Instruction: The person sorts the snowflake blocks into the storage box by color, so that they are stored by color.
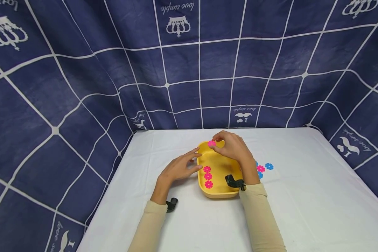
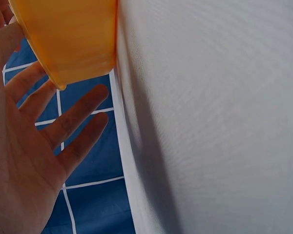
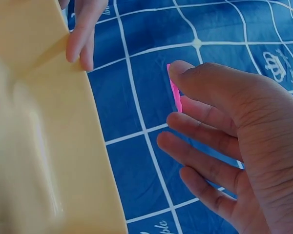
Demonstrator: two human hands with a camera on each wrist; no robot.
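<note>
A yellow tray [image 1: 221, 163] is standing on the white desk [image 1: 195, 224], with a blue checked curtain [image 1: 189, 91] hanging beyond it at 12 o'clock. The left hand [image 1: 179, 168] is flanking the tray at 9 o'clock, its fingers spreading loosely at the rim and gripping nothing; how firmly they are touching it is hard to tell. The right hand [image 1: 232, 145] is hovering by the tray's far end, towards 12 o'clock, its thumb and index finger pinching a pink disc [image 1: 211, 143]. The right wrist view is showing that disc nearly edge-on and apart from the tray, while the remaining fingers are curving loosely around no object.

Inside the tray, three pink discs [image 1: 208, 176] are lying in a column along the side, running from 9 towards 7 o'clock. Outside, at 3 o'clock, a loose pink one [image 1: 260, 168] is lying among blue discs [image 1: 269, 166]; the right forearm [image 1: 250, 171] is possibly hiding more.

The work is looking partway along: three discs are already lying inside, the pinched one is still awaiting release, and the outer cluster is sitting untouched. Whether the blue ones are counting too is unclear.
</note>
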